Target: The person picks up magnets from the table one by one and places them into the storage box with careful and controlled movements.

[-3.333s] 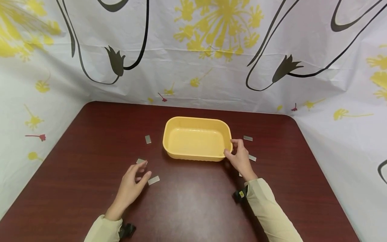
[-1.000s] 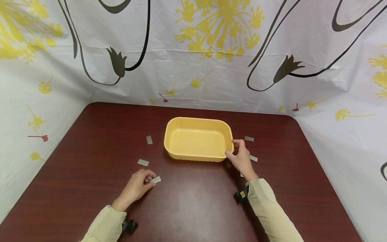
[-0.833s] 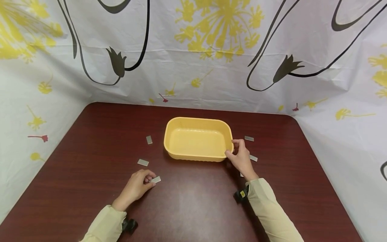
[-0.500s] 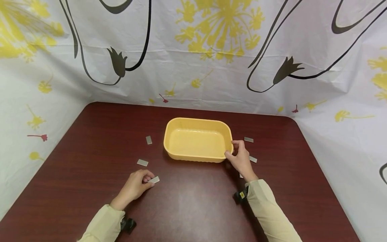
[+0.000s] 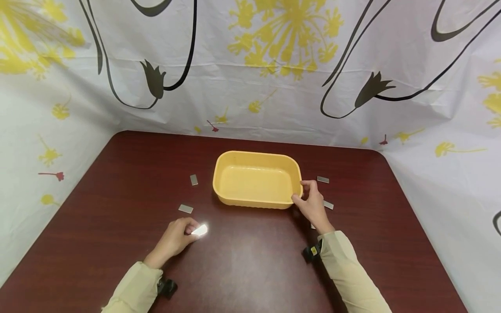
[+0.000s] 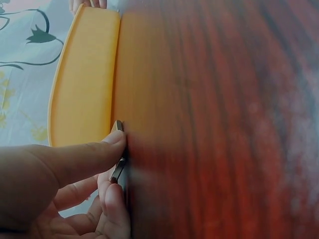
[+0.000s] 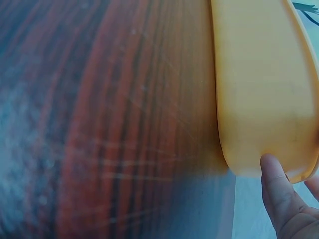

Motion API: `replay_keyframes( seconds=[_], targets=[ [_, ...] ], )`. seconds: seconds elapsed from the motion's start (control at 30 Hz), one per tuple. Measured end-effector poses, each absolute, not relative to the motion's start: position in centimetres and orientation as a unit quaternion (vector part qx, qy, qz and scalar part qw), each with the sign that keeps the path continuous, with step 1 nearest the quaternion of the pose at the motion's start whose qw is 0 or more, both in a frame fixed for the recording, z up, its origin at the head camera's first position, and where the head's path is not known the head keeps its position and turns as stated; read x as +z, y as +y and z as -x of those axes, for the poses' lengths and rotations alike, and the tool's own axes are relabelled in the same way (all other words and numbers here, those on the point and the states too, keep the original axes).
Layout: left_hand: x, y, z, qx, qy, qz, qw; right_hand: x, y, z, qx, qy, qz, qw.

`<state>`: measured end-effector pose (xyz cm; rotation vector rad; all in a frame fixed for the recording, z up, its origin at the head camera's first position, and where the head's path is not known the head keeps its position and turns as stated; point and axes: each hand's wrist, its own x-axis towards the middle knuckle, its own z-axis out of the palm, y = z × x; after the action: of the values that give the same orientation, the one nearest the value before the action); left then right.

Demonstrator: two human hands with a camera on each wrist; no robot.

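Note:
Between thumb and fingers, my left hand (image 5: 174,238) pinches a small flat rectangular metal plate (image 5: 200,230), which shines brightly at the table's left middle. The left wrist view shows the thumb (image 6: 94,158) pressed over the plate, hiding its middle. A yellow rectangular plastic tub (image 5: 256,203) stands at the centre back of the table. At the tub's front right corner, my right hand (image 5: 313,208) grips the wall; in the right wrist view one fingertip (image 7: 269,162) lies against the tub.
Two more metal plates lie left of the tub, one farther back (image 5: 194,179) and one nearer (image 5: 185,209). Right of it are a back plate (image 5: 322,179), a middle plate (image 5: 328,204) and a partly hidden plate (image 5: 312,226). A patterned curtain (image 5: 250,87) surrounds the dark red table (image 5: 250,269).
My left hand has come down from over the left plates and taken hold of the nearest one, which has just tilted and caught the light. The right hand has stayed on the tub.

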<state>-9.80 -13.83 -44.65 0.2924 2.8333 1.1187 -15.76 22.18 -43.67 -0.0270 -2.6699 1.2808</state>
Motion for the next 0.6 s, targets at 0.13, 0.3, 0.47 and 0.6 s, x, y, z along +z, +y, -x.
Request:
replay_keyframes(
  seconds=[0.13, 0.3, 0.47, 0.6],
  targets=[
    [-44.6, -13.75, 9.8, 0.379, 0.919, -0.092, 0.048, -43.61, 22.2, 15.78, 0.433, -0.897, 0.009, 0.088],
    [-44.53, -13.77, 9.75, 0.375, 0.921, -0.097, 0.049, -43.58, 22.13, 15.79, 0.431, -0.898, 0.011, 0.088],
    [-44.5, -13.88, 9.73, 0.364, 0.925, -0.103, 0.046, -43.56, 22.1, 15.73, 0.43, -0.898, 0.01, 0.092],
    [-44.54, -14.02, 9.84, 0.37, 0.921, -0.111, 0.042, -43.54, 22.13, 15.67, 0.43, -0.898, 0.008, 0.096]
  ],
)
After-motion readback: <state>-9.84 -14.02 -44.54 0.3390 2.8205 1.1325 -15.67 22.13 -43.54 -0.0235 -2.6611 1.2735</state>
